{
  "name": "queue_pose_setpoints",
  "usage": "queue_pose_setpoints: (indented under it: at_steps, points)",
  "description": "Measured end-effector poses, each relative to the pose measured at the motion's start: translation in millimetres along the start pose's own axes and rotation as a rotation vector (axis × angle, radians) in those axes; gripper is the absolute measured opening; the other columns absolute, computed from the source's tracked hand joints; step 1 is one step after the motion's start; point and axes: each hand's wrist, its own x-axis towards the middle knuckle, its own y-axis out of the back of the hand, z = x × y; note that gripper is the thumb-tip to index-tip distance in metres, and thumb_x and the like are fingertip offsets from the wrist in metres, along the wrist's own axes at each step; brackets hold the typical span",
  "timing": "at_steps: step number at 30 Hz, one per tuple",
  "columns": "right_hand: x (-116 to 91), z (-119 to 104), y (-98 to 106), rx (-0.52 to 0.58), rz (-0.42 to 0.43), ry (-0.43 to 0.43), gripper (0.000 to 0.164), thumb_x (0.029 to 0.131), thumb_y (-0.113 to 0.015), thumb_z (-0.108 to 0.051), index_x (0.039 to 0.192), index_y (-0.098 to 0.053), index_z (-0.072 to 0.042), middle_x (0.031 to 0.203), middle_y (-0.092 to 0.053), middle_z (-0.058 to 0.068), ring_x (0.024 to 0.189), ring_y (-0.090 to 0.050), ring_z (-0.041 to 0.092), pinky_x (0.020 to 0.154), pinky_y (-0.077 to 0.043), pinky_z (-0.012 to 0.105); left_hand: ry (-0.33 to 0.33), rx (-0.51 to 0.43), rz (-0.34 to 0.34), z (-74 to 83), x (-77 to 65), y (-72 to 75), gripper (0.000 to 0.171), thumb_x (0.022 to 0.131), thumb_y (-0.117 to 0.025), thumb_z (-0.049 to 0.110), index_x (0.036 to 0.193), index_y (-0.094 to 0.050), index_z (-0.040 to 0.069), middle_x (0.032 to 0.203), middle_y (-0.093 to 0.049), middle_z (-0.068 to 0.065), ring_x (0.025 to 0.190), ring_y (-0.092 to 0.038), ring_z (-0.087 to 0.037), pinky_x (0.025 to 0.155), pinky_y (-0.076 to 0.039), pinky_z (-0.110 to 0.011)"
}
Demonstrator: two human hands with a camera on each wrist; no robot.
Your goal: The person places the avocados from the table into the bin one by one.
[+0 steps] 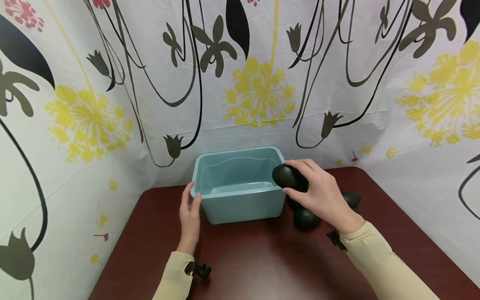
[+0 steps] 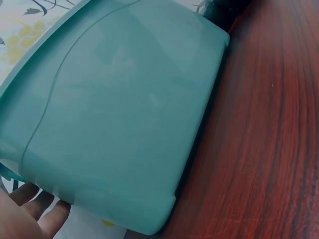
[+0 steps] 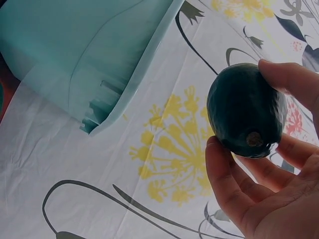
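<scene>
A dark green avocado (image 1: 288, 176) is held in my right hand (image 1: 320, 189), between thumb and fingers, at the bin's right rim. The right wrist view shows the same avocado (image 3: 247, 109) with its brown stem end, apart from the bin. A light blue-green plastic bin (image 1: 243, 208) stands upright at the back of the table; the part of its inside that shows holds nothing. My left hand (image 1: 190, 221) grips the bin's front left corner, thumb on the front, fingers round the side. Under my right hand lie more avocados (image 1: 305, 219), partly hidden.
Another avocado (image 1: 351, 199) lies farther right, behind my right wrist. The dark red wooden table (image 1: 247, 258) extends in front of the bin. A white cloth with printed flowers (image 1: 247, 137) hangs close behind the bin and along both sides.
</scene>
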Motion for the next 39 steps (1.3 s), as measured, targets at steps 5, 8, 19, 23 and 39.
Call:
queue_pose_setpoints:
  at_steps: [5,8,19,23,39]
  points:
    - [5,1,0,0.003,-0.001,0.007,0.069,0.078,-0.088,-0.031,0.140,-0.059,-0.020,0.130,-0.058,-0.006,0.111,-0.060,0.012,0.083,-0.054,0.038,-0.012,-0.039,-0.027,2.3,1.3,-0.9,0.050,0.105,-0.052,0.042,0.153,-0.041,0.034,0.155,-0.038,0.005,0.137,-0.043,-0.023,0.107,-0.038,-0.053]
    - [8,0,-1,0.011,-0.007,0.008,0.069,0.079,-0.088,-0.032,0.140,-0.058,-0.021,0.130,-0.057,-0.007,0.111,-0.060,0.012,0.084,-0.053,0.038,-0.007,-0.044,-0.040,5.3,0.7,-0.4,0.050,0.106,-0.050,0.041,0.154,-0.039,0.031,0.156,-0.037,-0.001,0.139,-0.041,-0.028,0.108,-0.037,-0.054]
    - [23,-2,-6,0.038,-0.018,0.040,0.067,0.081,-0.086,-0.031,0.141,-0.058,-0.021,0.130,-0.057,-0.008,0.114,-0.059,0.013,0.088,-0.051,0.039,0.038,-0.011,-0.051,28.7,-4.9,1.9,0.055,0.105,-0.054,0.035,0.155,-0.037,0.022,0.158,-0.033,-0.002,0.144,-0.034,-0.027,0.110,-0.033,-0.056]
    - [32,-4,-5,0.045,-0.033,0.049,0.067,0.082,-0.085,-0.032,0.142,-0.057,-0.023,0.130,-0.057,-0.009,0.113,-0.058,0.012,0.087,-0.051,0.038,0.045,-0.016,-0.030,12.0,-1.3,0.3,0.054,0.103,-0.056,0.041,0.154,-0.039,0.033,0.157,-0.033,0.006,0.144,-0.033,-0.020,0.111,-0.032,-0.053]
    - [60,-8,-6,0.087,-0.052,0.049,0.067,0.083,-0.084,-0.036,0.143,-0.055,-0.029,0.128,-0.057,-0.010,0.111,-0.058,0.012,0.086,-0.050,0.038,0.035,-0.003,0.011,2.7,0.5,-4.7,0.053,0.101,-0.057,0.049,0.151,-0.040,0.041,0.156,-0.035,0.013,0.142,-0.036,-0.014,0.111,-0.034,-0.051]
